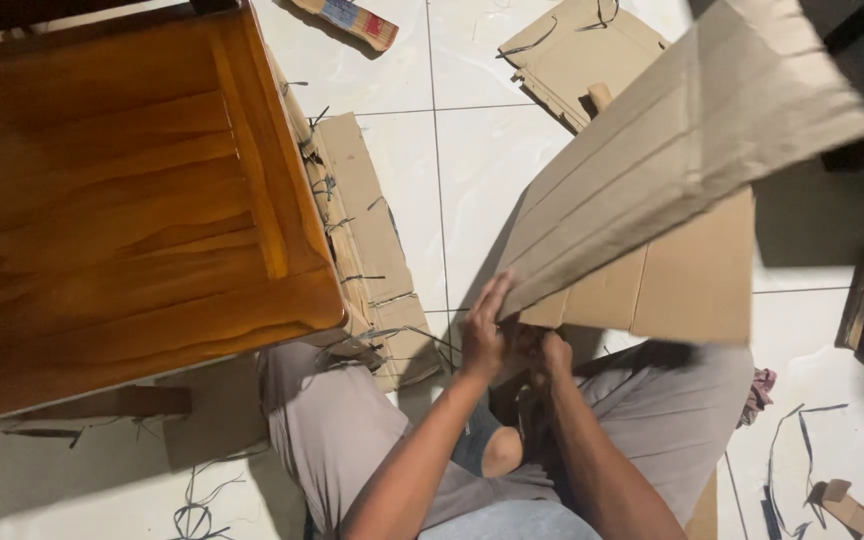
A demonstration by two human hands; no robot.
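- Biggest thing in view: the wooden desk (122, 200), glossy orange-brown, filling the upper left and seen from above.
- Next, the big cardboard sheet (692, 130) — creased in long parallel folds, tilted up off the floor, rising from the hands toward the upper right corner.
- Under it lies a flat cardboard panel (697, 285), spread on the white tile floor (472, 170) just past the person's knees.
- The person sits on that floor, grey trousers (337, 430) spread either side, both forearms reaching forward.
- Along the desk's right edge there's a bundle of cardboard strips (362, 250), tied with dark string, lying flat.
- Another folded cardboard piece (577, 55) rests at the top, well apart from the hands.
- Left hand (485, 325) — fingers stretched up and pressed flat against the lower edge of the big sheet, gripping it.
- Right hand (550, 357) sits just beside it, curled in at the sheet's bottom corner; its fingers are partly in shadow, so whether it grips the sheet I cannot tell.
- Small scraps: a cardboard offcut (852, 508) and dark string loops at lower right.
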